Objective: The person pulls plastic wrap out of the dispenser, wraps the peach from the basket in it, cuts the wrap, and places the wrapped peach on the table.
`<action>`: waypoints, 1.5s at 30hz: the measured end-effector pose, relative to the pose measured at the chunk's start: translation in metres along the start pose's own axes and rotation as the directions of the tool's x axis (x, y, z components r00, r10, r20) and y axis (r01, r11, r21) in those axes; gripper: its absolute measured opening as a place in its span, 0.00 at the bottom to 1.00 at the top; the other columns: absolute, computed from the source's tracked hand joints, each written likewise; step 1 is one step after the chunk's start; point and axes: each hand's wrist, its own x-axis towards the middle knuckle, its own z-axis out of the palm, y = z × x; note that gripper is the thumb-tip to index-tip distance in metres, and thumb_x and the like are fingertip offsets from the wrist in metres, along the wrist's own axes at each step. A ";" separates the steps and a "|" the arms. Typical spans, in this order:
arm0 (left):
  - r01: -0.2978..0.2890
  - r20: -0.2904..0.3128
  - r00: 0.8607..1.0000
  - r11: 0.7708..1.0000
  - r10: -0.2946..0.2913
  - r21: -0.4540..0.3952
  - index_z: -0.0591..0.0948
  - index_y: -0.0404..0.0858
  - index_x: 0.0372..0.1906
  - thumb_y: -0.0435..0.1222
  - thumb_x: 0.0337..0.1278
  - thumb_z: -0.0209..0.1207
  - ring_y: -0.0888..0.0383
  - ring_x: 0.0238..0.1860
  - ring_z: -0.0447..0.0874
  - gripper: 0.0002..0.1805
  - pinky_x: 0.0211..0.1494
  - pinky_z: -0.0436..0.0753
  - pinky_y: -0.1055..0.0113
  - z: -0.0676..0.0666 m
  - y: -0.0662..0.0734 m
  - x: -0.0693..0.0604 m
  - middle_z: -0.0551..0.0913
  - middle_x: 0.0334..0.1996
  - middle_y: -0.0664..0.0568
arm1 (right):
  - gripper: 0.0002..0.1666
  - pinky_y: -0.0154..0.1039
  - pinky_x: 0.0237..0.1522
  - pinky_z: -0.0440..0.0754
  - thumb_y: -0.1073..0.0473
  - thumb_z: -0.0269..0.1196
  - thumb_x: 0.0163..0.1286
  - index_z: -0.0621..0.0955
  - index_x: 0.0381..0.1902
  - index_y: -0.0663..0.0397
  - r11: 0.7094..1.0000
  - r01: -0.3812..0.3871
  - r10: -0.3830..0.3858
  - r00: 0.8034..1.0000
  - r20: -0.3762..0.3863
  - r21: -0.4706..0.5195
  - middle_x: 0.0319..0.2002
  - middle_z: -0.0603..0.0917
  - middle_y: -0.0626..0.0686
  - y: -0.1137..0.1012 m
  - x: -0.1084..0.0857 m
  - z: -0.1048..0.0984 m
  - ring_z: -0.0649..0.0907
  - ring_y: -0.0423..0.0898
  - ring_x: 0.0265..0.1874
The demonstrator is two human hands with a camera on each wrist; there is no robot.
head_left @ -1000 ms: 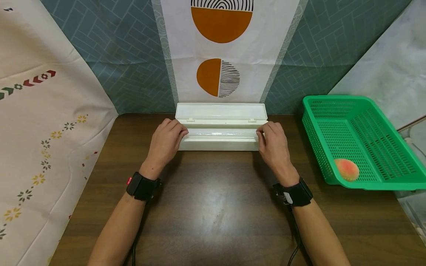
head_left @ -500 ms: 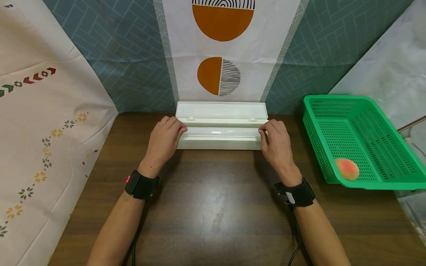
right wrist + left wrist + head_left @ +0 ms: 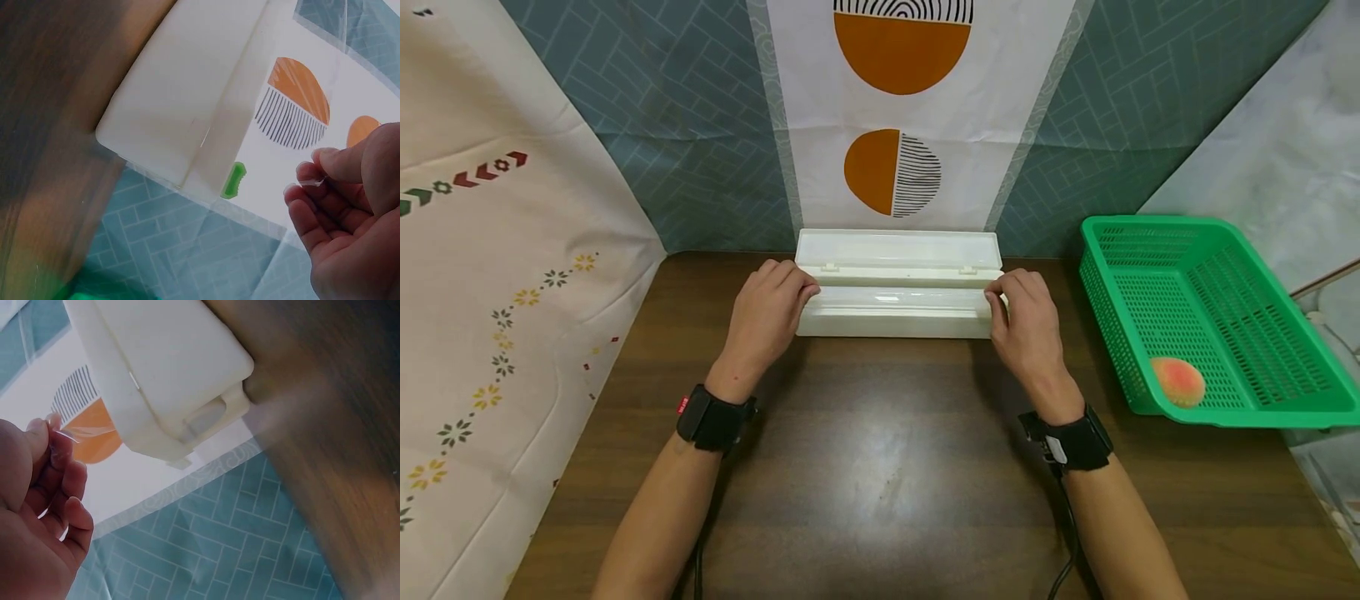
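Observation:
A long white plastic-wrap dispenser (image 3: 893, 326) lies across the table at the back, its hinged lid (image 3: 898, 248) raised. Clear plastic wrap (image 3: 94, 432) stretches over it between the two hands. At the left end, my left hand (image 3: 769, 308) pinches one corner of the wrap between thumb and index finger. My right hand (image 3: 1027, 321) pinches the other corner at the right end. Its thumb and fingertips close on a thin glossy edge of wrap (image 3: 311, 183) in the right wrist view. A small green piece (image 3: 234, 181) shows beside the dispenser's end there.
On the right stands a green plastic basket (image 3: 1247, 417) with a peach (image 3: 1178, 382) inside. Patterned cloths hang behind and along the left. The brown wooden table (image 3: 880, 467) stretches between my forearms, where black cables trail from both wrist straps.
Both hands have drifted slightly apart, still pinching the wrap, and the wrap between them looks smoother. The dispenser, basket and peach stay in place.

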 end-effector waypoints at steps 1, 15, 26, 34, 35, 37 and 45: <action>-0.002 -0.004 1.000 1.000 0.002 0.000 0.85 0.36 0.44 0.40 0.77 0.62 0.45 0.45 0.78 0.10 0.45 0.77 0.52 -0.001 0.000 0.000 0.83 0.39 0.46 | 0.02 0.55 0.51 0.77 0.74 0.67 0.72 0.82 0.38 0.67 1.000 0.001 -0.001 1.000 -0.004 0.001 0.38 0.82 0.63 0.000 0.000 -0.001 0.78 0.63 0.43; -0.015 -0.042 0.999 1.000 0.015 -0.006 0.86 0.34 0.44 0.40 0.76 0.63 0.44 0.45 0.78 0.11 0.46 0.77 0.52 -0.011 0.005 0.003 0.83 0.39 0.45 | 0.02 0.56 0.49 0.77 0.73 0.66 0.72 0.82 0.37 0.68 1.000 0.020 -0.020 0.999 -0.034 -0.003 0.38 0.83 0.63 -0.003 0.002 -0.006 0.78 0.64 0.43; -0.038 -0.083 0.996 0.999 0.037 -0.006 0.86 0.34 0.42 0.37 0.73 0.66 0.44 0.43 0.78 0.09 0.45 0.78 0.51 -0.015 0.008 0.004 0.84 0.38 0.44 | 0.03 0.54 0.50 0.77 0.71 0.64 0.75 0.84 0.39 0.69 1.000 -0.001 0.001 0.999 -0.048 -0.002 0.38 0.84 0.62 -0.006 0.002 -0.013 0.79 0.62 0.43; -0.048 -0.103 0.994 0.999 0.046 -0.019 0.86 0.33 0.41 0.39 0.73 0.66 0.43 0.44 0.78 0.10 0.46 0.78 0.50 -0.020 0.010 0.004 0.84 0.37 0.44 | 0.04 0.54 0.50 0.77 0.70 0.65 0.75 0.84 0.39 0.69 1.000 -0.002 0.001 0.999 -0.047 -0.012 0.40 0.84 0.63 -0.009 0.003 -0.018 0.79 0.62 0.44; -0.048 -0.107 0.993 0.999 0.046 -0.021 0.86 0.33 0.41 0.39 0.72 0.66 0.43 0.43 0.78 0.10 0.46 0.78 0.50 -0.020 0.010 0.004 0.84 0.37 0.44 | 0.04 0.54 0.50 0.77 0.70 0.65 0.75 0.84 0.39 0.69 1.000 -0.003 0.003 0.999 -0.048 -0.012 0.40 0.84 0.63 -0.009 0.003 -0.018 0.79 0.62 0.44; -0.049 -0.114 0.992 0.998 0.046 -0.027 0.86 0.33 0.40 0.38 0.72 0.67 0.43 0.43 0.78 0.10 0.46 0.78 0.50 -0.021 0.011 0.004 0.84 0.37 0.44 | 0.03 0.54 0.51 0.77 0.70 0.65 0.75 0.84 0.39 0.69 1.000 -0.006 0.005 0.999 -0.051 -0.010 0.40 0.84 0.63 -0.010 0.002 -0.018 0.79 0.62 0.44; -0.055 -0.139 0.989 0.997 0.048 -0.048 0.86 0.32 0.40 0.37 0.72 0.67 0.42 0.45 0.78 0.10 0.53 0.79 0.49 -0.025 0.012 0.006 0.84 0.37 0.43 | 0.01 0.53 0.51 0.77 0.74 0.66 0.72 0.84 0.38 0.67 1.000 -0.008 0.008 0.995 -0.098 0.003 0.39 0.84 0.62 -0.014 0.006 -0.022 0.79 0.61 0.44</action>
